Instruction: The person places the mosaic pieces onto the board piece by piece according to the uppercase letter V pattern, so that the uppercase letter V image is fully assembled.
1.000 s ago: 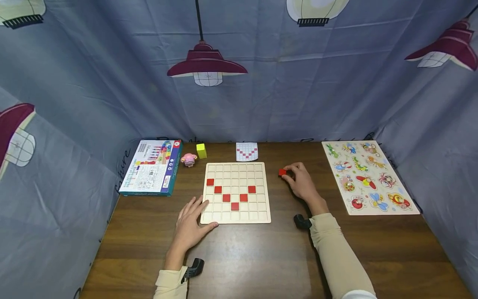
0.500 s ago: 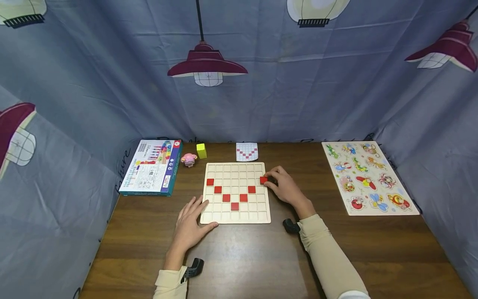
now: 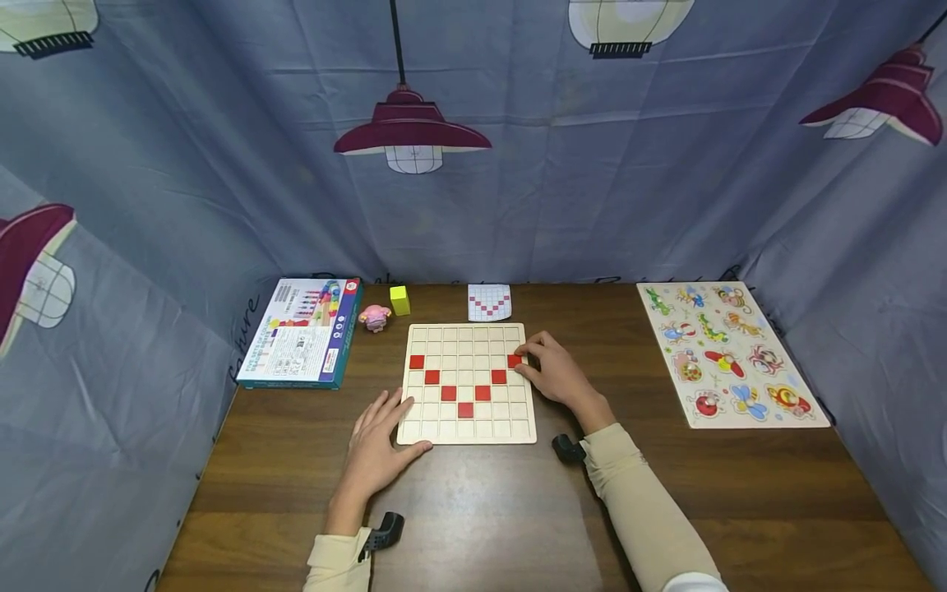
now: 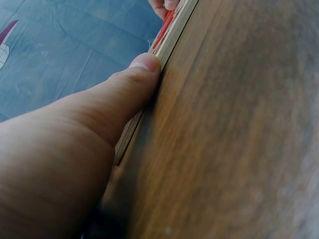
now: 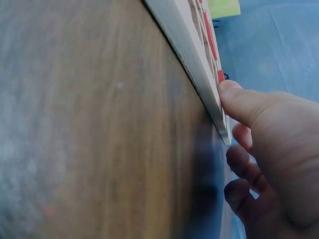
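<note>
A pale wooden grid board lies on the table with several red blocks set in its cells in a V shape. My right hand pinches a red block between thumb and fingers, at the board's right column. In the right wrist view the thumb sits right at that red block, level with the board's surface. With fingers spread, my left hand rests on the board's lower left corner. The left wrist view has its thumb against the board's near edge.
Behind the board stands a small card printed with a red V. A boxed toy set, a pink figurine and a yellow-green block are at left. An animal puzzle board lies at right, before a blue curtain.
My right hand has carried the red block leftward from the table beside the board to a cell in the right column. The left hand has stayed in place.
</note>
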Action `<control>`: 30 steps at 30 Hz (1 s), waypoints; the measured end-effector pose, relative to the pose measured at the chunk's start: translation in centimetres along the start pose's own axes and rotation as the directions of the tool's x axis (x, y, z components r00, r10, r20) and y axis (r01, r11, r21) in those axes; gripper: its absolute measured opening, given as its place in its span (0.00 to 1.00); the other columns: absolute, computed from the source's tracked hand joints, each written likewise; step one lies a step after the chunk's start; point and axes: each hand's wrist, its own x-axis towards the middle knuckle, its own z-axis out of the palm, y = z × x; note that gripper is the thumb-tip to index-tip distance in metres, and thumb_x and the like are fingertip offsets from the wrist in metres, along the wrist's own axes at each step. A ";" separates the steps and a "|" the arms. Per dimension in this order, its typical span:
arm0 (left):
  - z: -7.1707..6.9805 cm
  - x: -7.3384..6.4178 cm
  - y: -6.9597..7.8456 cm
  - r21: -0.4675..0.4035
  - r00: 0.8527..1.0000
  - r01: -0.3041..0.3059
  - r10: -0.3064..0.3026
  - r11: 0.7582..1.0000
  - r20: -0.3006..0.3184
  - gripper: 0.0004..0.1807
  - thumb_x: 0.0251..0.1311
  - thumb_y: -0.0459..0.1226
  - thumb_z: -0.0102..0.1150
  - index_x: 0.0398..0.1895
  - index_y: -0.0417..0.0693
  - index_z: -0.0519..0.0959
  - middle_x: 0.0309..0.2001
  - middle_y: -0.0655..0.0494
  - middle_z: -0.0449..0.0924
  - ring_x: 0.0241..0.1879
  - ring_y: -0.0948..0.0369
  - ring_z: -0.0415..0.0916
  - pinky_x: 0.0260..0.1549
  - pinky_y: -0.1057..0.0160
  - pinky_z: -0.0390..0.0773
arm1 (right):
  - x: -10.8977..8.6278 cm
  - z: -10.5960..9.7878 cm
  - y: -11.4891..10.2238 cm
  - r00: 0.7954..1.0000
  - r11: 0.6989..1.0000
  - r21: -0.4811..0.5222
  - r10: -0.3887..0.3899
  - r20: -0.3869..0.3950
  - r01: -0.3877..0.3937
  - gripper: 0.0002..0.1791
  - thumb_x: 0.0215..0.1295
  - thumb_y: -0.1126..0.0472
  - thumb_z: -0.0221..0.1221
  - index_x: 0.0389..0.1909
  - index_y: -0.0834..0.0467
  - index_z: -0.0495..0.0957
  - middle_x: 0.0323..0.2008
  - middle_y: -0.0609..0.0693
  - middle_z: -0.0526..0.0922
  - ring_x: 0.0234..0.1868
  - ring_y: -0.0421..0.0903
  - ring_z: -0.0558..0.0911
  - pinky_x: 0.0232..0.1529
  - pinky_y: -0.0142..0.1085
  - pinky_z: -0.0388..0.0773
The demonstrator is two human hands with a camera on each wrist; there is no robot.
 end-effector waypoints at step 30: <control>-0.2 0.0 0.2 0.018 1.000 -0.003 0.003 1.000 0.012 0.47 0.52 0.64 0.70 0.74 0.56 0.70 0.79 0.53 0.61 0.80 0.48 0.53 0.76 0.38 0.53 | 0.1 -0.1 -0.6 0.999 1.000 0.016 0.025 -0.038 -0.024 0.16 0.67 0.54 0.67 0.54 0.54 0.86 0.53 0.53 0.80 0.51 0.52 0.81 0.54 0.48 0.80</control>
